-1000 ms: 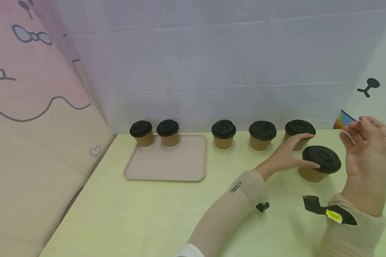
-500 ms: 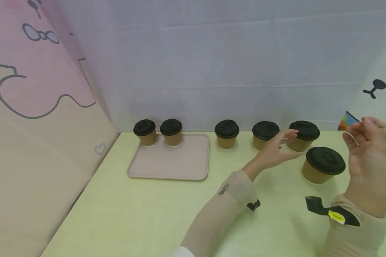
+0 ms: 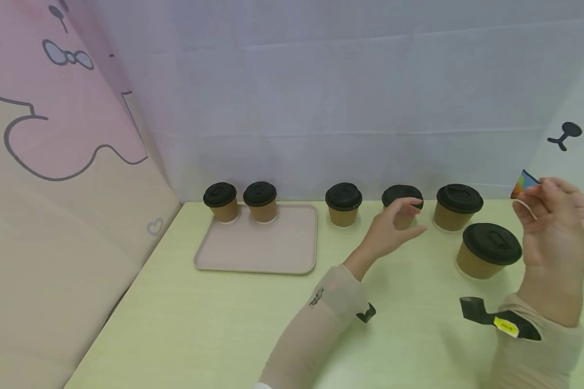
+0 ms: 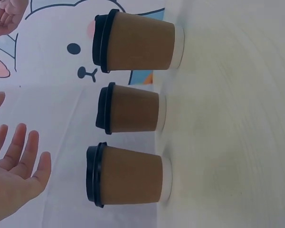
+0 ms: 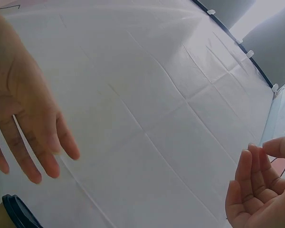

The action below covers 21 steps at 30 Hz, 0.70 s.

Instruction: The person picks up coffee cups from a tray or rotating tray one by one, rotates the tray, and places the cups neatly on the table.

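The left hand (image 3: 386,229) hung over the table (image 3: 233,324) with its thumb and fingers spread in a wide curve, holding nothing. Just beyond its fingers, and partly hidden by them in the head view, stood a lidded cup (image 3: 397,193); the left wrist view showed this hand apart from the three cups there. The right hand (image 3: 559,229) was raised well to the right of the left one, fingers loosely bent and the thumb tip close to the fingertips, holding nothing that showed. Between the hands stood a wide cup (image 3: 482,259), just left of the right hand, and behind it, further from the person, another cup (image 3: 451,215). A fourth cup (image 3: 343,208) stood near the left hand, on its left and a little beyond it. Well to the left of that hand lay a pale tray (image 3: 255,248), with two cups, the outer cup (image 3: 224,208) and the inner cup (image 3: 261,208), side by side at its far edge. All six were upright, brown with black lids, and beyond both hands rose a pale sheet (image 3: 321,102)
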Motion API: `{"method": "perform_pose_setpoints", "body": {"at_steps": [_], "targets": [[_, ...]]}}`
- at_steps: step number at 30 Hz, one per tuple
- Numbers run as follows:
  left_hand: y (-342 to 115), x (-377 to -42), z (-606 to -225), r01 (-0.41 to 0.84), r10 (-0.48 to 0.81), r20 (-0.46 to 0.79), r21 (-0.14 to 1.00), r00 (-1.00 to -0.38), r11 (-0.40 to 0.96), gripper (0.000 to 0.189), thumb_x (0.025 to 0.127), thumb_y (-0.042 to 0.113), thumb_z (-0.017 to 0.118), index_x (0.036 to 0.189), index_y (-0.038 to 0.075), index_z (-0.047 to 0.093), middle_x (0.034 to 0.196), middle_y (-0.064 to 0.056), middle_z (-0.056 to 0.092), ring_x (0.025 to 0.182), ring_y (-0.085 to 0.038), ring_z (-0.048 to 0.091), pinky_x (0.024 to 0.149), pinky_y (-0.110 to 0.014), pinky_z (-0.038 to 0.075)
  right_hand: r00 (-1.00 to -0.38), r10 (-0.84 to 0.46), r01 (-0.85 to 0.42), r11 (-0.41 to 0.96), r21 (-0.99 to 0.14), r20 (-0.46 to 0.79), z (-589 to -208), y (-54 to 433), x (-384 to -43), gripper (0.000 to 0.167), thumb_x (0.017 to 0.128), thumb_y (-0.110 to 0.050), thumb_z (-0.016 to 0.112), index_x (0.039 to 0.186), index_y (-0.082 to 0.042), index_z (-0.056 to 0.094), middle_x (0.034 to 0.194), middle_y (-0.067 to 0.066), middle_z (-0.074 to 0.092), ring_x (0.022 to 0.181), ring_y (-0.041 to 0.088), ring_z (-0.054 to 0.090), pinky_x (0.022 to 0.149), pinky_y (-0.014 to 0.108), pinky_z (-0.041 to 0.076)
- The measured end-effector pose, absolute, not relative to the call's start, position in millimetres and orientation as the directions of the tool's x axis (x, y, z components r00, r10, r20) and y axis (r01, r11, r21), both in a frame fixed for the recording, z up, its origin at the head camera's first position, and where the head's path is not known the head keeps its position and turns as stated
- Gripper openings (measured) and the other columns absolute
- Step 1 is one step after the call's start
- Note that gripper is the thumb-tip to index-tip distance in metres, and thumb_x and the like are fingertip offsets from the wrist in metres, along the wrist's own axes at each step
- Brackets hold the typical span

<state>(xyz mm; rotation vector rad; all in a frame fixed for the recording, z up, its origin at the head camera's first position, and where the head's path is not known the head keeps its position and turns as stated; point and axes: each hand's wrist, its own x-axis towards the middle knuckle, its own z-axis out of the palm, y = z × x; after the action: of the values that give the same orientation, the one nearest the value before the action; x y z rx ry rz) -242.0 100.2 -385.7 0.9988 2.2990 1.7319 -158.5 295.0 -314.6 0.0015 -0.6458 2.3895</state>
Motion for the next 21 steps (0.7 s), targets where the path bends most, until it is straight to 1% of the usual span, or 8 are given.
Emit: {"method": "perform_pose_setpoints", "body": {"at_steps": [2, 5, 7, 10, 12, 14, 16, 21], "targets": [[93, -241, -384, 0.442, 0.540, 0.300, 0.884, -0.786, 0.153, 0.047, 0.086, 0.020, 0.065, 0.129, 0.020, 0.047, 0.115, -0.001, 0.060, 0.111, -0.012, 0.056, 0.090, -0.019, 0.045, -0.786, 0.595, -0.596, -0.662, -0.454, 0.166, -315, 294, -159, 0.004, 0.086, 0.009, 0.053, 0.088, 0.011, 0.055, 0.066, 0.020, 0.063, 0.054, 0.026, 0.062, 0.052, 0.032, 0.053], [82, -241, -381, 0.474, 0.536, 0.315, 0.860, -0.783, 0.187, 0.047, 0.085, 0.019, 0.066, 0.128, 0.017, 0.048, 0.112, -0.001, 0.061, 0.108, -0.011, 0.056, 0.087, -0.018, 0.044, -0.785, 0.596, -0.598, -0.658, -0.457, 0.170, -315, 293, -160, 0.003, 0.086, 0.010, 0.053, 0.087, 0.011, 0.055, 0.066, 0.020, 0.063, 0.053, 0.026, 0.062, 0.052, 0.032, 0.053], [74, -242, -379, 0.498, 0.532, 0.330, 0.842, -0.780, 0.209, 0.048, 0.085, 0.019, 0.066, 0.129, 0.016, 0.048, 0.112, -0.001, 0.062, 0.108, -0.009, 0.056, 0.087, -0.019, 0.043, -0.785, 0.596, -0.599, -0.657, -0.458, 0.171, -315, 292, -161, 0.003, 0.085, 0.010, 0.054, 0.087, 0.011, 0.056, 0.066, 0.020, 0.063, 0.053, 0.027, 0.062, 0.052, 0.032, 0.053], [59, -243, -376, 0.513, 0.519, 0.341, 0.826, -0.784, 0.233, 0.049, 0.085, 0.020, 0.066, 0.130, 0.017, 0.047, 0.114, -0.002, 0.061, 0.109, -0.008, 0.056, 0.089, -0.022, 0.042, -0.786, 0.595, -0.597, -0.658, -0.458, 0.168, -315, 292, -162, 0.003, 0.085, 0.010, 0.054, 0.087, 0.011, 0.055, 0.066, 0.020, 0.063, 0.053, 0.027, 0.062, 0.052, 0.033, 0.053], [47, -243, -375, 0.499, 0.497, 0.339, 0.835, -0.799, 0.233, 0.051, 0.085, 0.019, 0.066, 0.131, 0.018, 0.046, 0.115, -0.002, 0.061, 0.109, -0.008, 0.056, 0.093, -0.028, 0.043, -0.786, 0.595, -0.595, -0.657, -0.462, 0.166, -315, 292, -162, 0.003, 0.085, 0.010, 0.054, 0.087, 0.011, 0.055, 0.066, 0.020, 0.063, 0.054, 0.027, 0.062, 0.052, 0.032, 0.053], [33, -244, -374, 0.489, 0.470, 0.341, 0.839, -0.814, 0.238, 0.051, 0.085, 0.019, 0.066, 0.131, 0.018, 0.044, 0.116, -0.004, 0.060, 0.109, -0.011, 0.056, 0.096, -0.032, 0.043, -0.785, 0.597, -0.594, -0.652, -0.470, 0.163, -315, 291, -162, 0.003, 0.085, 0.009, 0.055, 0.088, 0.011, 0.056, 0.066, 0.020, 0.063, 0.054, 0.026, 0.062, 0.052, 0.032, 0.053], [18, -245, -373, 0.481, 0.436, 0.352, 0.845, -0.828, 0.233, 0.052, 0.085, 0.017, 0.065, 0.132, 0.015, 0.043, 0.116, -0.006, 0.060, 0.110, -0.016, 0.056, 0.097, -0.036, 0.042, -0.784, 0.598, -0.595, -0.650, -0.473, 0.165, -315, 290, -163, 0.003, 0.085, 0.010, 0.055, 0.088, 0.011, 0.056, 0.067, 0.020, 0.063, 0.054, 0.026, 0.062, 0.053, 0.032, 0.053], [-14, -249, -376, 0.442, 0.338, 0.360, 0.873, -0.870, 0.208, 0.049, 0.085, 0.017, 0.065, 0.129, 0.013, 0.046, 0.116, -0.012, 0.060, 0.110, -0.025, 0.057, 0.096, -0.045, 0.042, -0.786, 0.591, -0.596, -0.649, -0.472, 0.180, -316, 288, -163, 0.003, 0.085, 0.010, 0.054, 0.087, 0.011, 0.056, 0.066, 0.020, 0.064, 0.055, 0.026, 0.063, 0.052, 0.032, 0.053]]}}
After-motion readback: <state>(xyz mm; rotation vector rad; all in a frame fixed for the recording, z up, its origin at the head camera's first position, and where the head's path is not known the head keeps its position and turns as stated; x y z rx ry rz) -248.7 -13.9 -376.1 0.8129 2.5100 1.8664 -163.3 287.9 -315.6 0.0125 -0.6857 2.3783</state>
